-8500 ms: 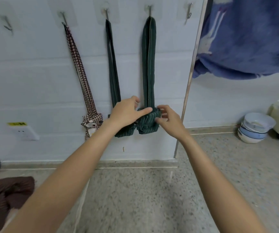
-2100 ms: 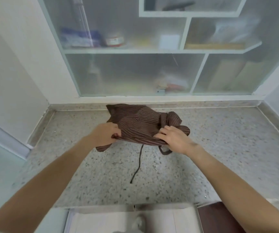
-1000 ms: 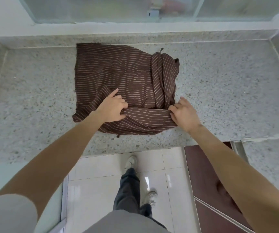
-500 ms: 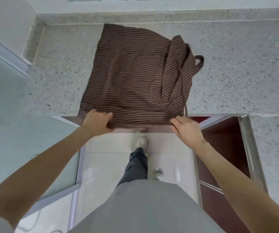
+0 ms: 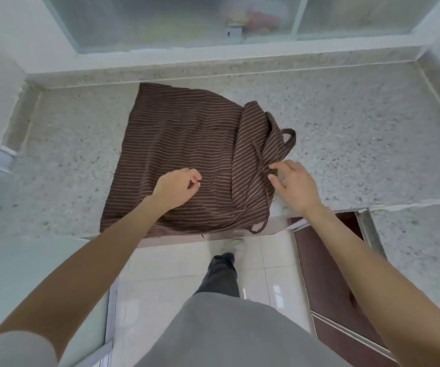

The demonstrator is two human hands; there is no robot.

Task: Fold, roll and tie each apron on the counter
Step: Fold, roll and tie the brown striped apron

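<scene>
Lying spread across the middle of the frame, the brown striped apron [image 5: 184, 157] covers the speckled counter [image 5: 359, 144], its near hem at the counter's front edge. It looks only laid out: folding, rolling and tying all seem left to do. Half a second ago both hands gripped that hem; now the left hand [image 5: 175, 188] hovers loosely curled, holding nothing, and the right hand [image 5: 294, 185], fingers relaxed, reaches toward the strap [image 5: 262, 168].

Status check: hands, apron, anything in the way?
Left hand loosely curled over apron, holding nothing. Right hand open at strap. Apron flat on counter, unrolled. Nothing in the way.
</scene>
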